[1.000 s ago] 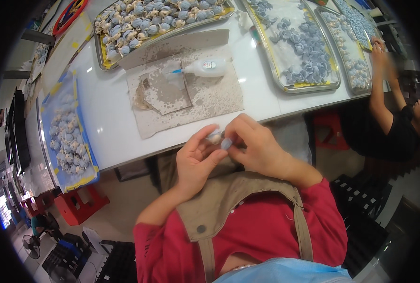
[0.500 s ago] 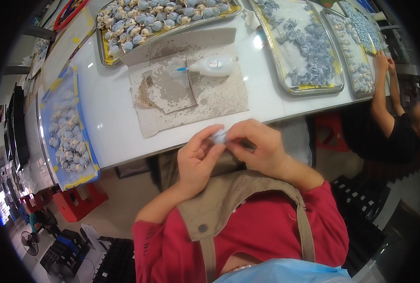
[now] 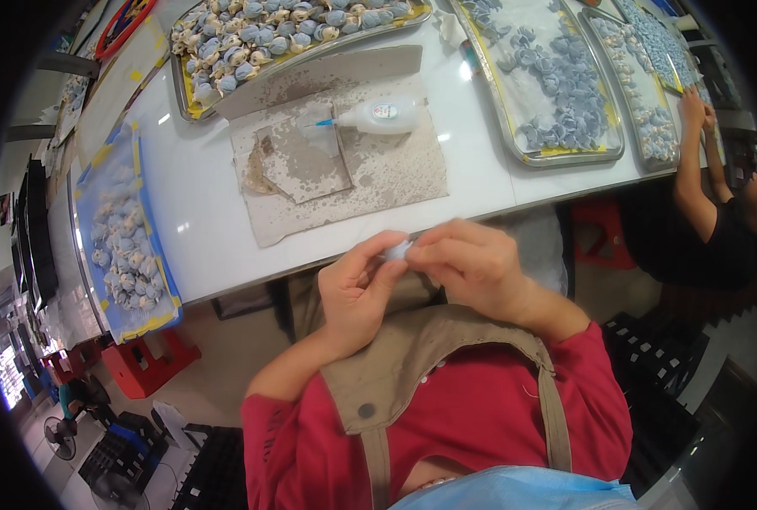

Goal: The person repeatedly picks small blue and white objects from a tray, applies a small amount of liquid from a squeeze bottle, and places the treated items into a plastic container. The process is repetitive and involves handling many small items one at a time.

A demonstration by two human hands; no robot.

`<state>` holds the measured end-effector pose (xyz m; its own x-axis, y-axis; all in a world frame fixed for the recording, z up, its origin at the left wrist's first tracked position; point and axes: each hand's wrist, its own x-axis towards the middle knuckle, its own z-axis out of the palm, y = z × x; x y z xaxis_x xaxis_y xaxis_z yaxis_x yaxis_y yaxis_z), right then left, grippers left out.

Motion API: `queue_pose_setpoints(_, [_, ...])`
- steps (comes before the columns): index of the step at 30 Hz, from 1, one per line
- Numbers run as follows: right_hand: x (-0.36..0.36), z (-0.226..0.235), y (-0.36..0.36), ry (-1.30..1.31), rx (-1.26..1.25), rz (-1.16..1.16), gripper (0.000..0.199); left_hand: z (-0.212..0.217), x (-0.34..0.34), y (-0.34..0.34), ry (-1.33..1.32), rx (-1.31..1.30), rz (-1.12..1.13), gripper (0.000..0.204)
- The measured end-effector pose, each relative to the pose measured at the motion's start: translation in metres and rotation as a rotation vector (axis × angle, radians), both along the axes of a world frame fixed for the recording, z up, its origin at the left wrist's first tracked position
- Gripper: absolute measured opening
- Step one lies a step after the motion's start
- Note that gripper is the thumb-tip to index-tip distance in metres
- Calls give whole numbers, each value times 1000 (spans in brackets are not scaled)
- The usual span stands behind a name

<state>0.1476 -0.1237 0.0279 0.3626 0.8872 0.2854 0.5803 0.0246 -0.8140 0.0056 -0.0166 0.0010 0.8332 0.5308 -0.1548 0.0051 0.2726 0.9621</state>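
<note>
A small pale blue-grey piece (image 3: 398, 250), partly hidden by fingers, is held just off the table's near edge. My left hand (image 3: 357, 285) pinches it between thumb and fingers from the left. From the right, the thumb and forefinger of my right hand (image 3: 472, 262) close on its other side. Ahead of my hands lies a stained cardboard sheet (image 3: 395, 178). On that sheet a white squeeze bottle (image 3: 388, 116) with a blue tip rests on its side, the tip pointing left.
A metal tray (image 3: 523, 153) of loose blue-grey curled pieces is at the far right. Another tray (image 3: 187, 98) with many blue-and-cream pieces stands at the back. A blue tray (image 3: 170, 289) of similar pieces sits left. At right, a co-worker's arm (image 3: 693, 183) reaches over the table.
The fingers of my right hand have drawn closer together around the small piece, and less of it shows. Both hands stay in nearly the same place.
</note>
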Motion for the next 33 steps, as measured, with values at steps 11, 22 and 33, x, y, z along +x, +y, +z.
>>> queue_pose_setpoints(11, [10, -20, 2, 520, 64, 48, 40, 9, 0, 1, -125, -146, -21, 35])
queue_pose_setpoints(22, [5, -12, 4, 922, -138, 392, 46, 11, -11, 14, -94, 151, -167, 32])
queue_pose_setpoints(33, [1, -10, 4, 1001, -122, 340, 39, 7, -9, 11, -113, 252, -156, 25])
